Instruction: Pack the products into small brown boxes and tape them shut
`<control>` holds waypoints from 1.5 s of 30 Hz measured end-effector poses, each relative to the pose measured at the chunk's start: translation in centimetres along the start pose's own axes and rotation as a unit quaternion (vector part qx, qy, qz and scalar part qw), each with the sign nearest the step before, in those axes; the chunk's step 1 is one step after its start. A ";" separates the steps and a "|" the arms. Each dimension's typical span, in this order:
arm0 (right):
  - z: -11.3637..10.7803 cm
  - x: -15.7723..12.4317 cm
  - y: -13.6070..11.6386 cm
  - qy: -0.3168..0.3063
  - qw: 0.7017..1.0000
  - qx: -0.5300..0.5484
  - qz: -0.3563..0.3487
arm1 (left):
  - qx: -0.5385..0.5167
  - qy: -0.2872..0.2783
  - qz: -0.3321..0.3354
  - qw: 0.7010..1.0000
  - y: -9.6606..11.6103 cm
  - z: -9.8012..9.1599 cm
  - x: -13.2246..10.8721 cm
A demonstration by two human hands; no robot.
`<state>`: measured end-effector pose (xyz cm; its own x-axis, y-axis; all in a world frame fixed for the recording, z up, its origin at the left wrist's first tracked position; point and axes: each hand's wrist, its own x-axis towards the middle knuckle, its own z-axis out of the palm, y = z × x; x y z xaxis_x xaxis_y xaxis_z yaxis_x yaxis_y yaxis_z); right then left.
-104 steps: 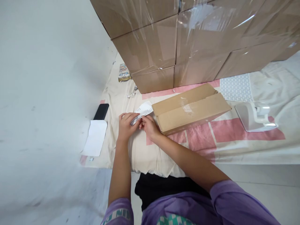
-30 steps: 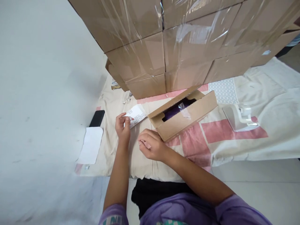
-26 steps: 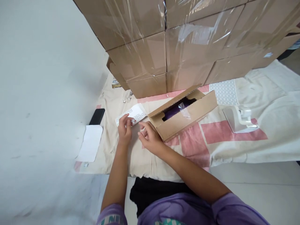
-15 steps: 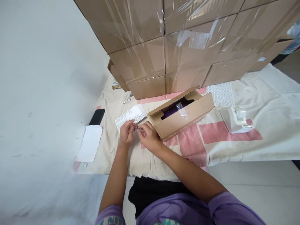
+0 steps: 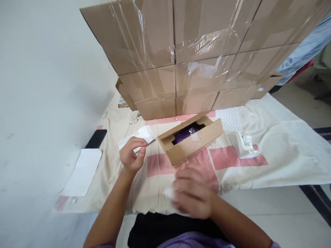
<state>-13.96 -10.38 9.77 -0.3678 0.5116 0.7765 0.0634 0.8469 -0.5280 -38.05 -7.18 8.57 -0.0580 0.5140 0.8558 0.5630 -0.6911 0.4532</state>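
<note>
two parted fingers of left hand near printed sheet, seemingly empty; right hand blurred, hold unclear

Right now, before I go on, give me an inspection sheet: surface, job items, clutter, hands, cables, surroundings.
Surface: wrinkled cream-and-pink cloth.
Job items: open box, something purple inside; printed sheet beside it.
Clutter: phone, white paper, tape dispenser, second sheet.
Hands: left hand half-curled at the printed sheet, thumb and forefinger apart; right hand blurred, pale thing at its edge, unclear.
Cables: nothing seen.
Surroundings: stacked cartons behind, wall at left.
</note>
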 end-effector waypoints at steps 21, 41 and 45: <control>-6.7 3.3 13.3 0.280 0.955 -0.102 0.007 | -0.101 -0.419 -0.196 0.881 2.7 9.4 10.8; -6.7 2.4 13.0 0.355 0.914 -0.056 0.190 | 0.144 -0.498 -0.182 0.836 3.8 8.9 10.3; -7.5 2.9 13.0 0.394 0.877 -0.008 0.275 | 0.145 -0.557 -0.268 0.773 3.2 8.4 10.5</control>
<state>-7.24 3.21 7.69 0.4781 0.7796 0.4045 0.0442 0.4386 -0.8976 -29.93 0.29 16.94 0.3077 0.9171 -0.2536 0.8748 -0.1678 0.4544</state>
